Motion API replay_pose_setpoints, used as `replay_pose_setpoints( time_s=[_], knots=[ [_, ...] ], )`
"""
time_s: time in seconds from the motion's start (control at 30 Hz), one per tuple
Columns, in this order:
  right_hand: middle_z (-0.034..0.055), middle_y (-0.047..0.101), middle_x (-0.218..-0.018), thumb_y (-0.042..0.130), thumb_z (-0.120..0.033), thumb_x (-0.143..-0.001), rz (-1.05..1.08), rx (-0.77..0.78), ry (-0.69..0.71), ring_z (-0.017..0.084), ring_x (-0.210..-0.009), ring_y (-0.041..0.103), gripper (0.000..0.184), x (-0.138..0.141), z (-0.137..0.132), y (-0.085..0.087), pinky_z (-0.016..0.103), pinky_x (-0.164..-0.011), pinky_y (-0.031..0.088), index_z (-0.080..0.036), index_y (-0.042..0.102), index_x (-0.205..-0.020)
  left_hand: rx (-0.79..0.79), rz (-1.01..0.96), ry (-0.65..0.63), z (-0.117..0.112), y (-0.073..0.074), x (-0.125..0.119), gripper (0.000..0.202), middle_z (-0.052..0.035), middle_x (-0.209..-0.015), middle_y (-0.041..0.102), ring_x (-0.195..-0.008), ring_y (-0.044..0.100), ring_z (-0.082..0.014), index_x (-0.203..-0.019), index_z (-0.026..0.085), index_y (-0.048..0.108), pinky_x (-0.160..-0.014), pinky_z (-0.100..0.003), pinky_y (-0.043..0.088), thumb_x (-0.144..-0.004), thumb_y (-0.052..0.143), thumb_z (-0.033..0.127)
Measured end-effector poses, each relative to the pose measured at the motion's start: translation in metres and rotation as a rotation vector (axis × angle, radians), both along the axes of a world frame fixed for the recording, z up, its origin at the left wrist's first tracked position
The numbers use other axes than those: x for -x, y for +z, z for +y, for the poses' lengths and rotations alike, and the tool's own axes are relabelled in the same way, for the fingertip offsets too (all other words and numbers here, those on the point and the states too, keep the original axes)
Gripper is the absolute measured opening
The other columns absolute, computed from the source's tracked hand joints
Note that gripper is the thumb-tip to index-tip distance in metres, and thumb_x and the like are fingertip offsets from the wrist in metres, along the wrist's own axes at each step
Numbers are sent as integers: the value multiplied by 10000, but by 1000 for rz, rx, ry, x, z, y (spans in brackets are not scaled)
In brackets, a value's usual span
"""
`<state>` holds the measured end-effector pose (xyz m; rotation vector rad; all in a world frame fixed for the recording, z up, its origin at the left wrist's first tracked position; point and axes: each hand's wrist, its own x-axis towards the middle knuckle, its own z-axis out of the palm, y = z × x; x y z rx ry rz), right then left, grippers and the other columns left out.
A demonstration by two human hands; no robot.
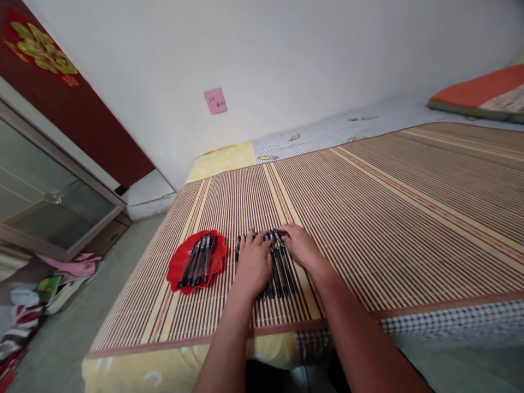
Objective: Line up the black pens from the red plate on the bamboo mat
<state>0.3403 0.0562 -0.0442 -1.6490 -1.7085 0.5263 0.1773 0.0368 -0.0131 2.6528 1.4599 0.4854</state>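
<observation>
A row of black pens (281,268) lies side by side on the striped mat, roughly parallel to one another. My left hand (256,259) rests over the left part of this row, palm down, its fingers spread and hiding several pens. At the far right end of the row is my right hand (301,244); its bent fingers touch the upper ends of the pens, and no pen is seen lifted. To the left stands a red wavy-rimmed plate (220,252) with several more black pens (199,259) lying in it.
The striped bamboo mat (368,218) covers the bed, with its front edge close to me. An orange cushion (470,90) lies at the far right. A pink note (215,101) is on the wall. A glass-panelled door (53,199) and piled cloths (24,316) are at the left.
</observation>
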Motion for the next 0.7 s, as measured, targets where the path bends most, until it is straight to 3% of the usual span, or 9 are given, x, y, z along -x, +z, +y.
replay_pose_setpoints(
  time_s=[0.53,0.7],
  knots=[
    [109,733,-1052,524,-42,-881,105,-15,-10,192,-983,661,273,-1,1,1,276,-894,462,-136,731,-1032,12,-9,-3,7,-6,-4,320,-103,-1373,613,-1446,326,-342,-1137,176,695,-1159,-644,272,-933,454,125],
    [94,740,-1046,536,18,-821,118,-17,-5,180,-970,671,325,-2,2,-4,263,-886,473,-148,731,-1021,8,-14,-8,7,-9,-4,327,-96,-1364,622,-1439,334,-350,-1155,163,691,-1165,-630,276,-941,444,135]
  ],
)
